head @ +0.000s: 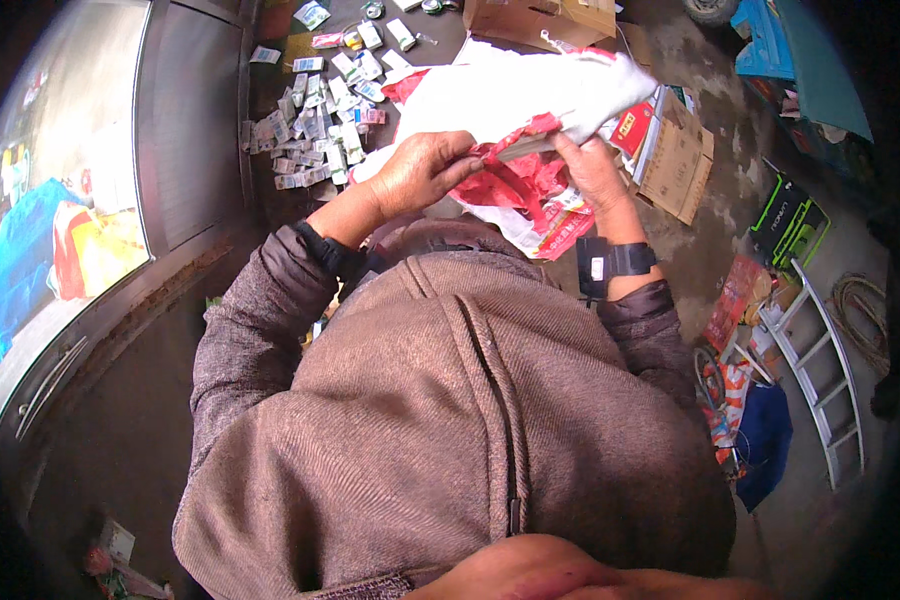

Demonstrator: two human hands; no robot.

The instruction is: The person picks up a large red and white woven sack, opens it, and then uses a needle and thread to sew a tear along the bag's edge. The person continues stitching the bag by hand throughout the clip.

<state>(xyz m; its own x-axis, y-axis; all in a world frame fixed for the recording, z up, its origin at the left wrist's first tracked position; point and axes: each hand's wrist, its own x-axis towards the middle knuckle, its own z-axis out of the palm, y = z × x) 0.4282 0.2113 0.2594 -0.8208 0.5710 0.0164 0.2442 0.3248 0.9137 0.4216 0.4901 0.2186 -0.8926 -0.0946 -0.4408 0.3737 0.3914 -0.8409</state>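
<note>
Both my hands are raised in front of me at a large white sack (495, 94) with a red lining or inner bag (521, 180). My left hand (427, 169) pinches the red-edged rim on the left, thumb against fingers. On the right, my right hand (586, 169) grips the same rim, its fingers partly behind the white material. Between the hands the mouth of the sack sags a little, and crumpled red plastic shows below it. Whether anything is inside the sack cannot be seen.
Many small boxes (315, 135) lie scattered on the floor at the left. An open cardboard box (540, 19) stands beyond the sack, and flattened cardboard (675, 157) lies to its right. An aluminium ladder (821, 382) and a dark blue umbrella (765, 442) are at the far right.
</note>
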